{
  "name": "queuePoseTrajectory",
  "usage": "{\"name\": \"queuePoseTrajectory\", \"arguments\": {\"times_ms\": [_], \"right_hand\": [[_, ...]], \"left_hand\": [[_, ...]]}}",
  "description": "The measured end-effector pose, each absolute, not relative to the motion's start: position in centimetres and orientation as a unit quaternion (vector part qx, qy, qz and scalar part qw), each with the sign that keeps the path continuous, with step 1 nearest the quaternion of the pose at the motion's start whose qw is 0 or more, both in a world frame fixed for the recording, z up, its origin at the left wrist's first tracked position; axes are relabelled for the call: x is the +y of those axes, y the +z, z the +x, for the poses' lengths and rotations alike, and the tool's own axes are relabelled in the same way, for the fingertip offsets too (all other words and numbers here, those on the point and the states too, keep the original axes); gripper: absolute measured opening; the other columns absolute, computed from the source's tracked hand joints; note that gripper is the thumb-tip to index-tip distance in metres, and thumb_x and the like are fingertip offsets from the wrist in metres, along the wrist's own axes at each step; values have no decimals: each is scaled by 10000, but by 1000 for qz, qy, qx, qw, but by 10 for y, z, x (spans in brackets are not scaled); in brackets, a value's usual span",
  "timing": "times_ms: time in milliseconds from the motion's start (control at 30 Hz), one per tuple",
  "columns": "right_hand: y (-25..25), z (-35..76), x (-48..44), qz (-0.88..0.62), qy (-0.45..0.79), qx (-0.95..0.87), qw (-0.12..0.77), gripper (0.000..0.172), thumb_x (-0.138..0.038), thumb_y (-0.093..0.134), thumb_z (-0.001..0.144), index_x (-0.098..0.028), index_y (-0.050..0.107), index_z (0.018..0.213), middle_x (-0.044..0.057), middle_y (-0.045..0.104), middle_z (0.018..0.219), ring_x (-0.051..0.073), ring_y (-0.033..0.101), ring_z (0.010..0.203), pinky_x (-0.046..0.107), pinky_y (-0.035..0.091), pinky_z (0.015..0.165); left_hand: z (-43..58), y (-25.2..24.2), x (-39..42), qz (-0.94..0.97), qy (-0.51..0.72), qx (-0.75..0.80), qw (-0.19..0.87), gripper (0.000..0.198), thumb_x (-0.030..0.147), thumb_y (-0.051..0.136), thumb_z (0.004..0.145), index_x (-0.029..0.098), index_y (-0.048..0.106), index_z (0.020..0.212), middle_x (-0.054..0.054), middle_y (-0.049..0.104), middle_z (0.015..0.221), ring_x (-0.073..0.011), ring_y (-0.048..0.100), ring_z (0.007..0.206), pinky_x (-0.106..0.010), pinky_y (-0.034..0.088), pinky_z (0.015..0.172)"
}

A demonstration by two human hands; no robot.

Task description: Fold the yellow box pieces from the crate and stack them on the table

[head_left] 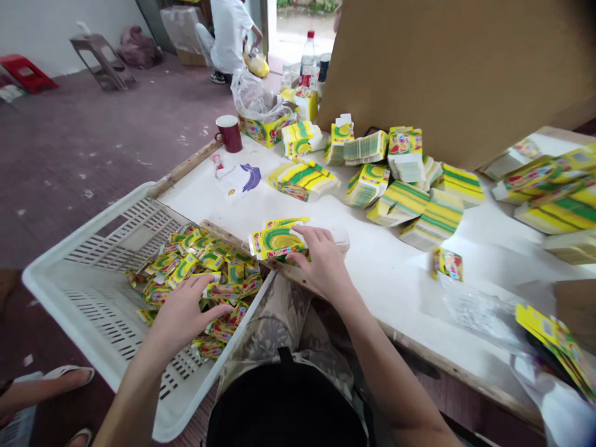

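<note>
My right hand [323, 257] is at the table's front edge, thumb and fingers closed around a small yellow-and-green printed carton [274, 242]. Part of a pale stack shows behind its knuckles, and the palm hides the rest. Lower left, my left hand [186, 310] reaches over a white plastic basket [88, 261], its thumb spread away from the fingers. Beneath it lies a heap of small yellow, green and red packets [186, 264]. One packet is close to the left fingertips; whether they touch it I cannot tell.
Bundles of flat yellow cartons [395, 202] spread across the white table [288, 208]. A maroon mug [229, 133] stands by the left edge, near a display box [265, 127] with a plastic bag. Large cardboard [442, 68] rises behind. A person [230, 37] crouches near the doorway.
</note>
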State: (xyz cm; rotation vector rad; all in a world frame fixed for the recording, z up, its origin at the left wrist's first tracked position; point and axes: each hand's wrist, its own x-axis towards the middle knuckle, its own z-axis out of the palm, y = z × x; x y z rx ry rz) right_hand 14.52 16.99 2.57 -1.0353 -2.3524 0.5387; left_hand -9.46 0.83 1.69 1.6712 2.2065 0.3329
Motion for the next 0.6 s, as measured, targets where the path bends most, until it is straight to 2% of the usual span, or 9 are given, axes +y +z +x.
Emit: {"name": "queuePoseTrajectory", "arguments": {"times_ms": [67,133,233,367,433,500,600], "right_hand": [[21,135,181,-376,165,-889,203,355,-150,654,812,-144,575,1158,145,635,1108,316,526,1051,458,450,912],[15,128,187,-375,159,-894,186,315,-115,650,794,-136,596,1104,153,632,1064,323,530,997,459,457,872],[14,125,190,-377,158,-893,187,333,-100,671,759,-120,580,1079,162,616,1039,322,523,965,448,453,852],[24,132,183,-389,175,-876,223,366,-80,655,748,-157,504,1072,111,605,987,278,532,910,407,453,818],[30,141,173,-396,241,-842,275,354,-68,633,757,-188,468,1046,56,579,898,229,543,816,358,459,748],[34,150,157,-385,353,-796,305,349,-81,634,760,-217,443,1019,-2,533,813,180,533,720,304,448,665],[34,157,128,-345,537,-715,284,335,-108,656,750,-238,442,973,-41,497,760,143,512,671,255,427,591]], "left_hand": [[-90,14,9,558,161,777,241,553,577,621,741,178,592,1123,-134,667,1153,-321,605,1092,-455,449,950],[-74,12,13,539,206,747,330,470,523,626,766,205,592,1110,-97,689,1116,-280,636,1044,-410,475,922],[-44,7,24,531,254,678,440,357,423,676,758,224,614,1049,-63,711,1028,-244,659,961,-371,496,872],[-13,-3,38,443,351,608,557,338,306,732,706,191,609,999,-53,711,900,-202,666,820,-326,524,759],[-1,-7,44,361,444,563,597,362,269,763,672,182,617,992,-51,708,884,-187,662,802,-294,526,715],[12,-7,49,281,563,502,593,358,289,784,660,174,643,969,-66,710,923,-196,657,869,-295,520,767],[31,2,57,207,679,430,558,374,512,657,759,181,670,933,-81,711,958,-225,642,967,-342,500,870]]}}
